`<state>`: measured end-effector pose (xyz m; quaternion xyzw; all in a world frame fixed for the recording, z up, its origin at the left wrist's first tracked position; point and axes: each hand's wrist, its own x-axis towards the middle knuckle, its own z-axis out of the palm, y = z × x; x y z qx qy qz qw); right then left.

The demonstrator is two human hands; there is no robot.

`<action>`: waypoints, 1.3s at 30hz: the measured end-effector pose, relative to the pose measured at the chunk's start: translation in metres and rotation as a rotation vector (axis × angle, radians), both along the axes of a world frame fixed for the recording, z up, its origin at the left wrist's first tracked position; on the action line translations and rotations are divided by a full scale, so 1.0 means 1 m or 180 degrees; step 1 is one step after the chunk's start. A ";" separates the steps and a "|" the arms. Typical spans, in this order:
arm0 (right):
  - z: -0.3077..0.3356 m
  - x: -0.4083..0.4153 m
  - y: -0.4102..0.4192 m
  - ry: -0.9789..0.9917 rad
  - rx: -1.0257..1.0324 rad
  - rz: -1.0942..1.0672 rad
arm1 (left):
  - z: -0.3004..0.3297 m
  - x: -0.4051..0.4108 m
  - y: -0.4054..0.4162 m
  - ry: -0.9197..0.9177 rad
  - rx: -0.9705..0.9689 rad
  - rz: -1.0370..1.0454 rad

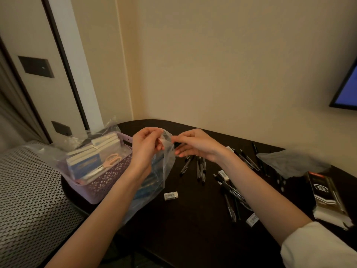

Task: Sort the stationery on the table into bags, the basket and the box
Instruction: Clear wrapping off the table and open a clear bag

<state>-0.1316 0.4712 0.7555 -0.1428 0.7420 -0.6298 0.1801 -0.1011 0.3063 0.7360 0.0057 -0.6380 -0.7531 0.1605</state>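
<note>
Black pens (201,168) lie scattered across the dark rounded counter (193,229), some just beyond the hands, others in a loose heap toward the right, with small white erasers (171,195) among them. Above the counter's left part, the left hand (147,147) pinches the top edge of a clear plastic bag (164,171) with curled fingers and thumb; the bag hangs down in front of the left forearm, and something blue shows dimly through it. The right hand (195,145) is at the bag's mouth, fingers partly curled around a dark item that is too blurred to name. Left of the hands, at the counter's edge, stands a lilac perforated plastic basket (104,182) holding white and blue boxed packs (90,157) and peach-handled scissors (110,161); crumpled clear plastic (63,144) lies behind and round it. A second crumpled clear bag (289,161) sits on the far right of the counter, and nearer, a black-and-white carton (326,196) rests on the right edge. A woven-pattern seat (29,190) adjoins the counter on the left
</note>
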 end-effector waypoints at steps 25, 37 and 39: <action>-0.092 0.072 0.142 0.0699 0.2208 -0.1567 | -0.046 0.023 0.078 -0.0524 0.0183 -0.0664; -0.149 0.058 0.139 0.0843 0.2895 -0.1648 | -0.061 0.030 0.086 -0.0731 0.0145 -0.0717; -0.149 0.056 0.137 0.0936 0.3028 -0.1567 | -0.058 0.028 0.085 -0.0711 0.0139 -0.0698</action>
